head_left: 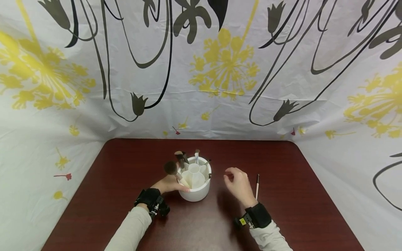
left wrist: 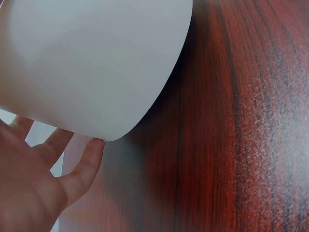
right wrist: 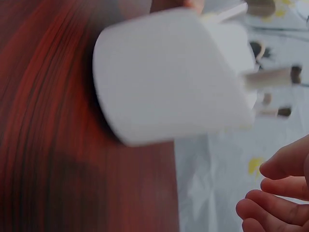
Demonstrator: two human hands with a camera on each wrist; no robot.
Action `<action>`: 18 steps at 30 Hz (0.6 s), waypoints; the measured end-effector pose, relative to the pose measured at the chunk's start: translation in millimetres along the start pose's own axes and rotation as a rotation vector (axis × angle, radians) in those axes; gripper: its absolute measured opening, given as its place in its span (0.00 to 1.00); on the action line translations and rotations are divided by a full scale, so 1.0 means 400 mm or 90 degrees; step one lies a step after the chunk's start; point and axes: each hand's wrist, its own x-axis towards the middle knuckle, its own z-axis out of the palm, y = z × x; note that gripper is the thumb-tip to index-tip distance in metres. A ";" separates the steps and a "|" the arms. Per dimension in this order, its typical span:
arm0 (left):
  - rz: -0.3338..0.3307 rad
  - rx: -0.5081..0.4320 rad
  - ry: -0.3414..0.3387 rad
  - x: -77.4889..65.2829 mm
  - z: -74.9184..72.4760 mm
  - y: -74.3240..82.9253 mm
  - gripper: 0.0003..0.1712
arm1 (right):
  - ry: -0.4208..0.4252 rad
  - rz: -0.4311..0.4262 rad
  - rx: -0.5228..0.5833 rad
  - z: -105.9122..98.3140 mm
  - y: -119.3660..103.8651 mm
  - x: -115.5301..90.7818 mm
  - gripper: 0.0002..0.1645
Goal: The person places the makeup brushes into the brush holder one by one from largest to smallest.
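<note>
A white round makeup brush holder point(head_left: 196, 196) with several inner compartments stands on the table, several makeup brushes leaning in it. One large fluffy brush point(head_left: 171, 168) tilts out over its left side. My left hand point(head_left: 169, 184) grips the holder from the left, thumb near the front rim. The left wrist view shows fingertips of that hand point(left wrist: 29, 188) against the white wall point(left wrist: 96, 63). To the right of the holder, apart from it, my right hand point(head_left: 239, 184) hovers with loosely bent fingers and holds nothing. In the right wrist view the holder point(right wrist: 169, 82) is blurred.
A slim brush point(head_left: 257, 186) with a pale handle and dark top lies on the table just right of my right hand. The dark red wooden table point(head_left: 138, 153) has rounded far corners. Behind it hangs a white cloth point(head_left: 194, 118) with a flower print.
</note>
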 end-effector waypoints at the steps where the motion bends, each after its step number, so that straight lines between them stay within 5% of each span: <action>1: 0.003 -0.002 0.004 0.005 0.002 -0.014 0.70 | -0.003 0.008 -0.006 -0.002 0.009 -0.002 0.08; 18: -0.001 0.003 0.002 -0.006 -0.001 0.006 0.67 | -0.035 0.174 -0.105 -0.052 0.139 -0.018 0.14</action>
